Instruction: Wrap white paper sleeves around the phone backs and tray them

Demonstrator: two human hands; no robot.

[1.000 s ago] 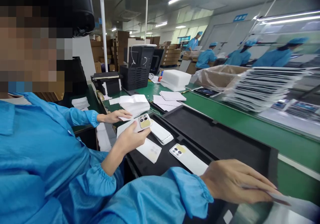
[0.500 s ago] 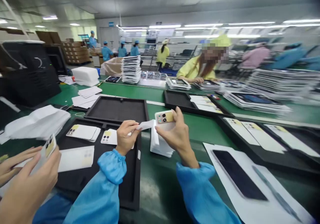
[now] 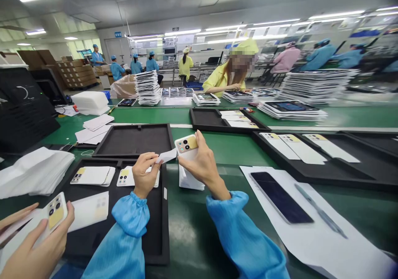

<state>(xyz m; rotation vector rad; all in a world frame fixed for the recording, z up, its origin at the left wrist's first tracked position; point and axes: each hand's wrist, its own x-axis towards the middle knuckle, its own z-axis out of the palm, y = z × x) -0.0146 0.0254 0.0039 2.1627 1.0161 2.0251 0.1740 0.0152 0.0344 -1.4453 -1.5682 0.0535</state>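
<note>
Head view, right hand [image 3: 203, 163] fingers clamping upright phone [image 3: 186, 144], left hand [image 3: 143, 174] fingertips pinching film [image 3: 166, 156] just beside it.

Lying in the near-left tray [image 3: 161, 246]: two phones [image 3: 93, 175], with an empty tray [image 3: 133, 140] sitting behind it, a stack of sheets [image 3: 34, 173] resting further left, and a face-up phone [image 3: 280, 196] lying beside a pen [image 3: 320, 210] on paper [image 3: 326, 246] near right.
</note>
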